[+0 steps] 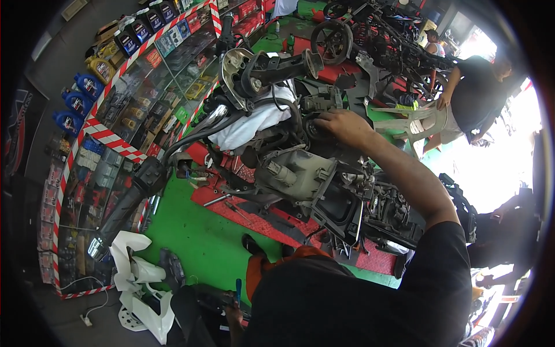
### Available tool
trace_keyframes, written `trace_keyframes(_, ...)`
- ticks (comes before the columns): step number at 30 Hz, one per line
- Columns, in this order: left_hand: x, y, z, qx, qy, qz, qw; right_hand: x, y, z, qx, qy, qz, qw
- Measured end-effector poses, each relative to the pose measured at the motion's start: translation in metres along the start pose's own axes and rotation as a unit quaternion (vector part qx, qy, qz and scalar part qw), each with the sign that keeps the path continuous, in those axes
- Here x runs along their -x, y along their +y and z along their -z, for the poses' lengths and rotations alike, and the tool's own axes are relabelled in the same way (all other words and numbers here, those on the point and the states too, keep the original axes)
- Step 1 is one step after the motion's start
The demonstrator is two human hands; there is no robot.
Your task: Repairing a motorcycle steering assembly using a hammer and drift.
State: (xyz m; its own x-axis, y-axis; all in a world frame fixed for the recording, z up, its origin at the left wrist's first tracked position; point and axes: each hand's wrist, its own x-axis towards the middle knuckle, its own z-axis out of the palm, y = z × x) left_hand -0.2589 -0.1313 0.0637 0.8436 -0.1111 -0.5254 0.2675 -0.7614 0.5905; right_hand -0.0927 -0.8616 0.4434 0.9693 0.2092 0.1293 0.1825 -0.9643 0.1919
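My right hand (347,128) reaches out over a stripped-down scooter. Its fingers bend down onto a round black part (315,128), and their tips are partly hidden. My left hand does not show; my black-sleeved body covers the lower middle. Left of my right hand, a white cloth (254,126) lies over the scooter's front among cables. The headstock piece with the bare handlebar clamp (254,84) stands beyond it. Nearer to me are a dusty grey plastic housing (298,176) and a black open storage box (338,211).
A taped glass display case (144,115) lines the left, with oil bottles (139,32) on top. White fairing panels (147,289) lie lower left, beside a crouching person's hand (233,318) with a blue-handled screwdriver (238,287). A person by a plastic chair (413,124) stands right.
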Motion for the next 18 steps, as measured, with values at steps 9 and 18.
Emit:
trace_keyframes(9, -0.003, 0.027, 0.008, -0.102, -0.037, 0.081, 0.991, -0.053, -0.005, 0.030, -0.088, -0.283, -0.218, 0.930)
trace_keyframes(18, 0.012, 0.012, -0.012, -0.080, 0.044, 0.083, 0.992, -0.051, -0.016, 0.014, 0.019, -0.235, -0.156, 0.959)
